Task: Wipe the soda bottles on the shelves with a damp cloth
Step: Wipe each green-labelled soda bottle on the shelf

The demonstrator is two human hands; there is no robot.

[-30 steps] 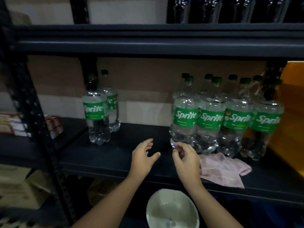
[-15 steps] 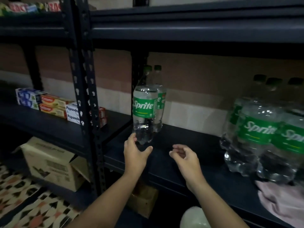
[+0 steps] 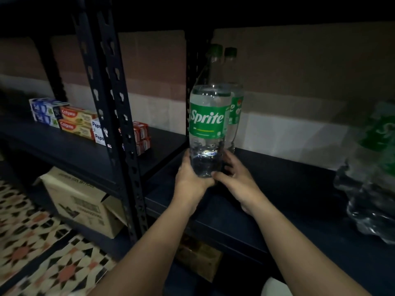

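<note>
— Where's the bottle right now?

— Front Sprite bottle is between my palms, low on its clear, ribbed plastic base, at the left end of the dark metal shelf. My left hand wraps the bottom from the left, fingers curled round the curve. My right hand cups the other side, thumb across the front, fingers reaching behind.

— Is it off the shelf or standing on it?

— Can't tell; my hands cover the base. It's upright, green wrap label smooth and glossy, green screw cap up in the shadow.

— Anything behind it?

— A second Sprite bottle, same tall tapered shape, just behind and to the right, nearly touching.

— And further right?

— More bottles, blurred, crinkly clear plastic with green labels, well apart from mine.

— The left side?

— A perforated steel upright, matte black, then flat cardboard toothpaste boxes stacked on the neighbouring shelf. Below them a corrugated carton, flaps open, above a patterned tile floor.
</note>
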